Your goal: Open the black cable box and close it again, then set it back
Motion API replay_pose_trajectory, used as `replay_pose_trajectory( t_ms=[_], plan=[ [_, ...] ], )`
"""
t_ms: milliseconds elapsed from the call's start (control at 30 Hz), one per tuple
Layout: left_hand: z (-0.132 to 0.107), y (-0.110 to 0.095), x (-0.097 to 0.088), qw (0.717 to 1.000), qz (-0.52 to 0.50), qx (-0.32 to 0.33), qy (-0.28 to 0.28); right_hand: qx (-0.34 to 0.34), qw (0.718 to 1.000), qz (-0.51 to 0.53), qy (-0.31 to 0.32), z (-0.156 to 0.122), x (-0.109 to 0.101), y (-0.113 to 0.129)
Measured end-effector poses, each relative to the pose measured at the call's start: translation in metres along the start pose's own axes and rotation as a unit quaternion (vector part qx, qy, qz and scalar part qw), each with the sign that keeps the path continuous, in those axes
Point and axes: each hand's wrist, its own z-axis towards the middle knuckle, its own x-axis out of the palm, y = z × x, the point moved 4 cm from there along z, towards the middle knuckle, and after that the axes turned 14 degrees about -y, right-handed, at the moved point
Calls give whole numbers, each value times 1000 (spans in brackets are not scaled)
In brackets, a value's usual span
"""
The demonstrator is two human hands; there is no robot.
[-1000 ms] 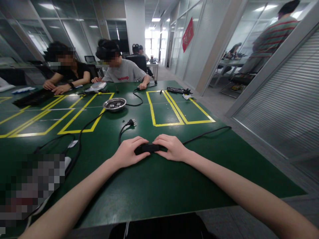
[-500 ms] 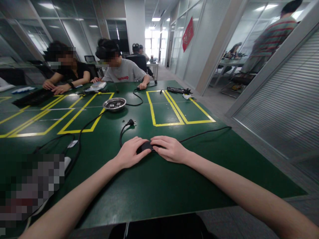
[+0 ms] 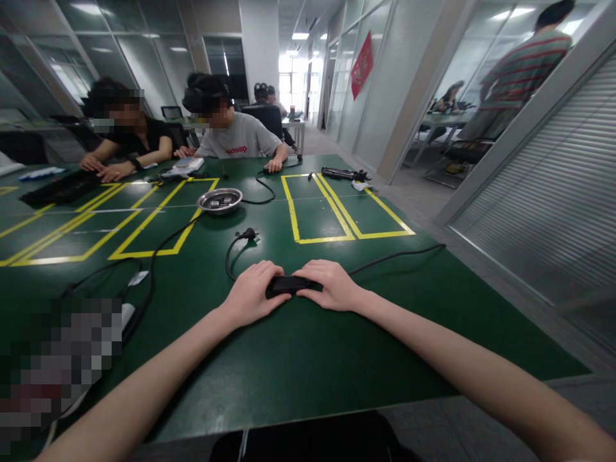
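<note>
A black power adapter point(image 3: 291, 285) lies crosswise between my hands, at or just above the green tabletop point(image 3: 289, 359). My left hand point(image 3: 254, 292) grips its left end, thumb on the near side and fingers over the far side. Around the right end, my right hand point(image 3: 332, 285) is closed in the same way. A black cord with a plug point(image 3: 250, 235) curls out beyond my left hand, prongs pointing right. Another black cable point(image 3: 397, 258) runs from behind my right hand toward the table's right edge.
Farther back is a steel bowl point(image 3: 220, 201) holding small metal parts. Yellow tape outlines point(image 3: 325, 240) mark the table. A folded black tripod point(image 3: 344, 174) lies at the far edge. Two people sit across the table, one with a hand point(image 3: 276, 158) on a corded black item. Cables point(image 3: 153, 269) lie at left.
The fingers of my right hand have drawn back to the right, so more of the adapter's top shows. The plug and its cord have shifted slightly left.
</note>
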Motion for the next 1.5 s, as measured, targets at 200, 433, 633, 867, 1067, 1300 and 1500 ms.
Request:
replay_pose_trajectory(
  t_ms=[200,433,633,867,1067,1300,1500],
  plan=[
    [0,-2,-1,999,17,33,10,-35,999,-7,-8,3,-2,4],
    [0,-3,1,998,28,47,20,-43,998,-36,7,1,-1,3],
    [1,-2,2,997,19,56,39,-48,998,-5,41,-2,0,5],
    [0,3,3,998,2,30,61,-50,994,-43,84,-4,4,4],
    [-1,8,2,999,-5,-1,50,-61,987,-66,133,-2,5,7],
    [-1,14,-10,1000,11,25,-13,119,974,-174,85,-8,-21,-55],
    [-3,8,-1,998,-24,40,34,278,919,-194,-202,-22,-92,-125]
  ],
)
